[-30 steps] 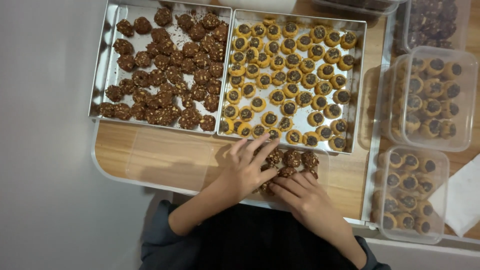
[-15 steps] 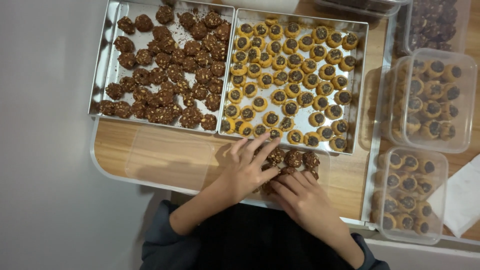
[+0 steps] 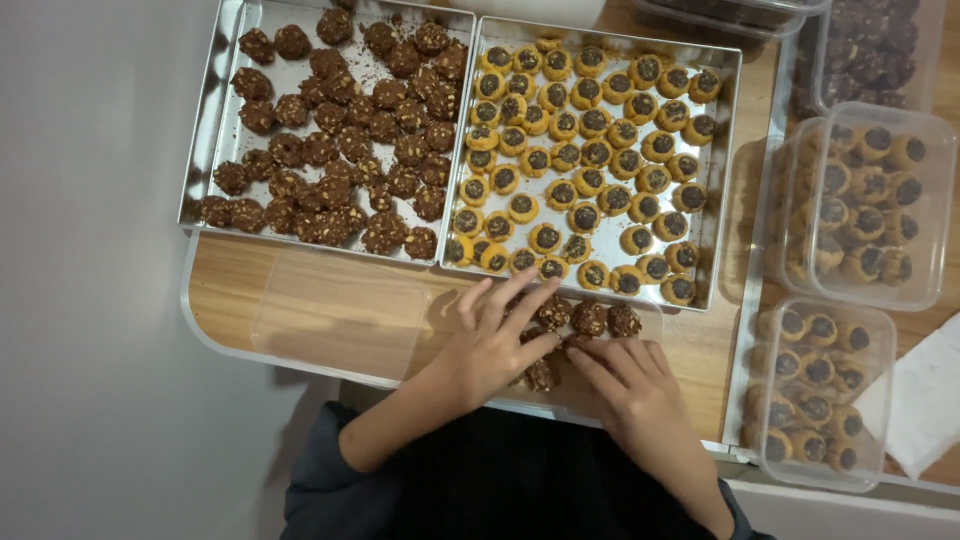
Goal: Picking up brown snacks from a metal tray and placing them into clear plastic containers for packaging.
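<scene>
Both hands low on bench (image 3: 330, 300), in clear box (image 3: 640, 318). Big trays behind: dark cookie tray (image 3: 225, 120), yellow cookie tray (image 3: 725, 150). Full tubs (image 3: 935, 210) at right. Left hand (image 3: 490, 345) open, flat on dark cookies (image 3: 588, 320) in box. Right hand (image 3: 630, 385) open, fingertips nudging cookie. Best way: push gently, keep rows snug, don't crush.

The tray of filled cookies (image 3: 712, 180) sits on the surface (image 3: 225, 285). Touching its left side lies the tray of chocolate cookies (image 3: 205, 150). Right of it stand two lidded tubs, one (image 3: 868, 205) behind the other (image 3: 822, 392). Just in front of it lies a shallow container (image 3: 655, 320) holding a few cookies (image 3: 590, 318), with both hands, the left hand (image 3: 490, 345) and right hand (image 3: 635, 385), resting over it. An empty lid (image 3: 340, 312) lies to that container's left.
</scene>
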